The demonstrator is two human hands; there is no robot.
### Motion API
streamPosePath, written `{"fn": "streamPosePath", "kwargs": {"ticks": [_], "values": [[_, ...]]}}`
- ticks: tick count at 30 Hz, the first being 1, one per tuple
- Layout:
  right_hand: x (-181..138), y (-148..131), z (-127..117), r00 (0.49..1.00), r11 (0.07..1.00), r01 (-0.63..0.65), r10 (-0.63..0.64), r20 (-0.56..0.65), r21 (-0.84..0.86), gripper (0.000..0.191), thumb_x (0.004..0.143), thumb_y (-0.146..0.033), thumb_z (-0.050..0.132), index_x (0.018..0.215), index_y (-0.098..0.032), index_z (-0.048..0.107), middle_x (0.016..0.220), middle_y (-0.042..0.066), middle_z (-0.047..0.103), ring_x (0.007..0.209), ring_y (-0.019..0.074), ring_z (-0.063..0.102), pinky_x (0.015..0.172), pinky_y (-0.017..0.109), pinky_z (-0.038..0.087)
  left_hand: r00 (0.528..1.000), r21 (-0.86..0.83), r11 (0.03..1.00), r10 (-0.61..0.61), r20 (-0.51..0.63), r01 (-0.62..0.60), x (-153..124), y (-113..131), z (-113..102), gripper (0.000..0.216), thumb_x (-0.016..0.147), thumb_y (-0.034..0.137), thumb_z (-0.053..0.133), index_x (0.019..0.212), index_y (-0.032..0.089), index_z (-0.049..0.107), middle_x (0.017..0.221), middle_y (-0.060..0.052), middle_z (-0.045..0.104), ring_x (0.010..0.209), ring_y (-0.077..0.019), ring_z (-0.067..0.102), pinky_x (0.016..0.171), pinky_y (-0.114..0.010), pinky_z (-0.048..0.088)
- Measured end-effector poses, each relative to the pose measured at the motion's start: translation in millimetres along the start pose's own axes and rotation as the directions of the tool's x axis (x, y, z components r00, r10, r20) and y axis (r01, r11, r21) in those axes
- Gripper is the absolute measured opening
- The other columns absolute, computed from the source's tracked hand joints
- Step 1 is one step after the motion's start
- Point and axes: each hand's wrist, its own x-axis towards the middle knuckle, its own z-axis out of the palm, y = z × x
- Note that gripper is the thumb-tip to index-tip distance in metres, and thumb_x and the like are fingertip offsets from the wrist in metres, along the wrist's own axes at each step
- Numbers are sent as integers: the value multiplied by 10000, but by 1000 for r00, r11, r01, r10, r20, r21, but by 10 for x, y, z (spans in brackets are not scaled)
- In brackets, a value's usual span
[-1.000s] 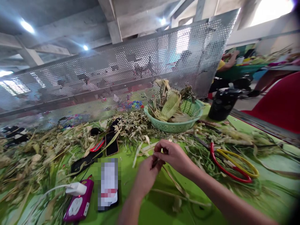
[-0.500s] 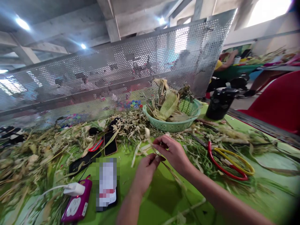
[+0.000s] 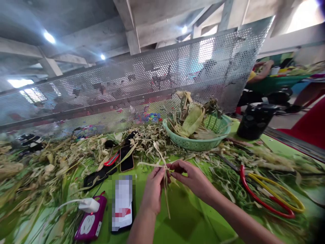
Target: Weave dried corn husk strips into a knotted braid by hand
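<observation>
Several pale strips of dried corn husk (image 3: 160,154) cross at one point between my hands, with ends sticking up, out to the left and hanging down. My left hand (image 3: 155,181) pinches them near the crossing, thumb on top. My right hand (image 3: 186,173) is closed at the right side of the same crossing, its fingertips on the strips. Beyond my hands stands a green plastic basket (image 3: 193,144) filled with corn husks (image 3: 193,121). Scissors (image 3: 266,200) with one red and one yellow handle lie to the right, their blades partly among green scraps.
Left of my hands lie a phone with a blurred screen (image 3: 123,203), a purple power bank (image 3: 88,223) with a white plug (image 3: 88,204), and a dark phone (image 3: 126,159). Loose husks (image 3: 63,162) cover the left side. A black cup (image 3: 256,122) and a perforated metal panel (image 3: 142,81) stand behind.
The strips now cross, with one end pointing left and others hanging down. My left hand has turned, thumb upward, and my right hand is slightly lower. The whole view has shifted, so things appear further right.
</observation>
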Motion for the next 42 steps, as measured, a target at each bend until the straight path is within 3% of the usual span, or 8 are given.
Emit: {"fn": "streamPosePath", "kwargs": {"ticks": [4, 9, 14, 17, 23, 29, 37, 42], "values": [[32, 27, -27, 999, 995, 44, -46, -21, -84, 183, 855, -303, 584, 707, -200, 614, 749, 23, 638, 763, 205, 577, 686, 298, 420, 1000, 65, 998, 4, -17, -3, 13, 1, -44, 290, 700, 366, 745, 883, 142, 728, 711, -21, 668, 629, -103, 565, 615, -210, 429], [62, 6, -68, 990, 965, 121, -135, -43, -234, 165, 862, -269, 580, 711, -205, 603, 722, 26, 619, 747, 209, 550, 691, 314, 404, 998, 150, 987, 63, -3, -62, 31, 21, -94, 241, 722, 338, 726, 835, 125, 735, 643, -13, 626, 592, -91, 526, 579, -193, 399], [53, -40, -125, 977, 937, 159, -195, -87, -312, 105, 870, -244, 582, 775, -214, 618, 811, 47, 651, 809, 228, 562, 725, 334, 412, 999, 31, 999, -33, 6, 32, 31, 13, -76, 282, 712, 335, 747, 906, 130, 732, 709, -45, 674, 625, -106, 571, 627, -206, 436], [15, -131, -120, 955, 920, 190, -254, -152, -344, 22, 867, -230, 593, 869, -216, 610, 913, 67, 648, 890, 243, 549, 780, 353, 409, 999, 4, 1000, 0, -36, 0, 48, 6, -65, 305, 694, 325, 767, 927, 130, 735, 785, -74, 705, 704, -130, 614, 668, -215, 456], [-106, -288, 100, 965, 865, 229, -263, -14, -447, 158, 831, -279, 652, 730, -208, 554, 762, 31, 616, 754, 211, 519, 686, 318, 371, 998, -34, 999, 27, -51, -28, 44, 1, -48, 379, 700, 337, 765, 1023, 144, 722, 920, -119, 717, 805, -165, 632, 597, -201, 444], [-157, -216, 248, 974, 747, 161, -225, -18, -645, 87, 769, -182, 645, 768, -200, 560, 766, 37, 631, 754, 223, 520, 675, 320, 334, 999, -38, 999, 16, -37, -17, 14, -6, -17, 348, 681, 345, 775, 967, 149, 740, 952, -117, 714, 840, -181, 620, 644, -242, 474], [-113, -271, 99, 995, 907, 100, -103, 16, -409, 119, 821, -156, 515, 715, -209, 534, 749, 25, 621, 706, 182, 551, 653, 272, 372, 996, 150, 986, 83, -43, -76, 46, 38, -78, 351, 714, 390, 734, 974, 153, 737, 827, -63, 707, 737, -140, 589, 705, -246, 456], [-94, -235, 12, 998, 936, 18, 3, 57, -351, 144, 875, -253, 471, 746, -215, 525, 717, 15, 608, 627, 167, 536, 594, 260, 368, 989, 222, 969, 126, -76, -107, 51, 49, -97, 277, 741, 375, 701, 932, 179, 738, 788, -29, 691, 734, -142, 571, 714, -245, 434]]}}
